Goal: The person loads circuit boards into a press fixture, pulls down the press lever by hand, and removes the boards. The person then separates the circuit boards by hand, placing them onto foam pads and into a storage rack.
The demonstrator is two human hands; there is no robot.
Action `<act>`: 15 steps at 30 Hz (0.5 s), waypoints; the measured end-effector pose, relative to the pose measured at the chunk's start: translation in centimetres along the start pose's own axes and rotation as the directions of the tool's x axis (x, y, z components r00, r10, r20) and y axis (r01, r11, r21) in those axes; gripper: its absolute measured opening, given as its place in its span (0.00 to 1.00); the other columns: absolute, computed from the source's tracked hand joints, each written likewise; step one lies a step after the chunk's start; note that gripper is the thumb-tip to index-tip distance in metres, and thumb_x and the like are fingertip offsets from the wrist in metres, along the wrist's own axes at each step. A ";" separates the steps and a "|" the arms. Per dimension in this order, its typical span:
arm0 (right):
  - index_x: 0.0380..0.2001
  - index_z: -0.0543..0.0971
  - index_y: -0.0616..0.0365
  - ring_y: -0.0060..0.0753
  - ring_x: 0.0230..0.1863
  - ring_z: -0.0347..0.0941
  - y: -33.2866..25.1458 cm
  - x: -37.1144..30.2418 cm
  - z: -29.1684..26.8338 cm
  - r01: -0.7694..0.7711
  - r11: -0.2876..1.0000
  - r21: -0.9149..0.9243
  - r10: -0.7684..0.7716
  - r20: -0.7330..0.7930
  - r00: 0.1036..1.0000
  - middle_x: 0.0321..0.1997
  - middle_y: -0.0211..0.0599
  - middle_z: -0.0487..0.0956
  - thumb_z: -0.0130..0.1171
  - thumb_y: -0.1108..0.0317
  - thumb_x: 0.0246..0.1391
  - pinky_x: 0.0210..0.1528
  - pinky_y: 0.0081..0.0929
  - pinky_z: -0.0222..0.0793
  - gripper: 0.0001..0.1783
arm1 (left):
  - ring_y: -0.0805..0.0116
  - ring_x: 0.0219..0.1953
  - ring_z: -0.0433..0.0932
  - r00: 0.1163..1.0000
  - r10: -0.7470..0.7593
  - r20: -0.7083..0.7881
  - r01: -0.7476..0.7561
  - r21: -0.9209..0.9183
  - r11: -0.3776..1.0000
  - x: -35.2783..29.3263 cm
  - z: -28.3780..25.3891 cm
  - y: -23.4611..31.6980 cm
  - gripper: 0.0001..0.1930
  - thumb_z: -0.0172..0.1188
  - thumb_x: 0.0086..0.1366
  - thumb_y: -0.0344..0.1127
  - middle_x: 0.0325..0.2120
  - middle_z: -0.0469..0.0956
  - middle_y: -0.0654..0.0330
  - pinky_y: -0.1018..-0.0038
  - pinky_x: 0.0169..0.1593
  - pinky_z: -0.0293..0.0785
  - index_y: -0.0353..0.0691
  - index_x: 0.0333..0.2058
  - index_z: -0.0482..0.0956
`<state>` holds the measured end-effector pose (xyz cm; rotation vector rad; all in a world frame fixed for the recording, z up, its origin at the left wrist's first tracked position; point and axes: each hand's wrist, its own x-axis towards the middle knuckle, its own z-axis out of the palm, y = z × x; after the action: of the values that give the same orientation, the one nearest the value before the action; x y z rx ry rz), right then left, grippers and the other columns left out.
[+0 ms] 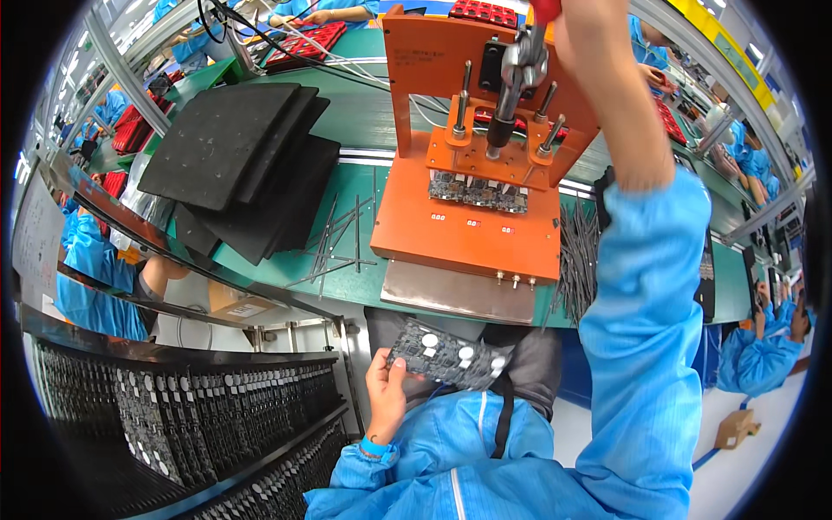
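One panel sitting under the press, another waiting in the left hand

The work is apparently standing mid-cycle. The left hand (386,399) is pinching a dark circuit-board panel (451,354) by its near end, thumb on top, and the panel is extending rightward from it above the lap. Beyond that hand, on the green table (364,279), a second board panel (477,191) is lying in the orange press (468,247), below its upper plate; whether the plate is touching it, I cannot tell. The right hand (589,22) is reaching up at the lever's red handle (546,9); its fingers are running out of view, so its closure is unclear.

What is left is looking considerable: the held panel is lying outside the press, and many boards (225,407) are standing racked below and left of the left hand. Which of those are finished, nothing is showing.
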<state>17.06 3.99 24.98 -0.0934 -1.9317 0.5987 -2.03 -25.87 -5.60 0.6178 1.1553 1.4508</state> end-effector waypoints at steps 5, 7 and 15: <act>0.45 0.73 0.61 0.53 0.54 0.69 0.2 -11.8 7.3 0.163 0.611 -0.774 -0.239 0.016 0.971 0.50 0.49 0.73 0.49 0.74 0.54 0.56 0.47 0.63 0.15 | 0.81 0.31 0.70 0.996 0.028 -0.089 -0.033 -0.054 0.998 1.7 -0.7 -0.8 0.07 0.51 0.68 0.32 0.30 0.73 0.68 0.82 0.37 0.69 0.37 0.43 0.70; 0.53 0.70 0.59 0.52 0.61 0.62 -0.7 -17.6 10.0 0.112 0.446 -0.888 -0.211 0.018 0.977 0.60 0.49 0.66 0.55 0.68 0.51 0.62 0.49 0.54 0.24 | 0.84 0.33 0.69 0.996 0.083 -0.022 -0.079 0.148 0.986 2.7 0.3 1.3 0.04 0.52 0.68 0.29 0.30 0.74 0.68 0.83 0.38 0.67 0.35 0.38 0.72; 0.45 0.71 0.66 0.53 0.27 0.73 -1.7 -26.6 16.9 -0.727 0.631 -0.271 0.776 0.196 0.600 0.24 0.46 0.77 0.62 0.64 0.50 0.33 0.40 0.70 0.22 | 0.62 0.39 0.76 0.749 0.518 0.414 -0.630 0.689 0.360 9.9 1.9 8.1 0.23 0.63 0.56 0.31 0.37 0.77 0.57 0.67 0.48 0.68 0.38 0.50 0.70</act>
<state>14.19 -12.39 -1.85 -1.0447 -2.1957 1.0567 -6.21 -15.13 0.14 1.9266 1.5731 1.3329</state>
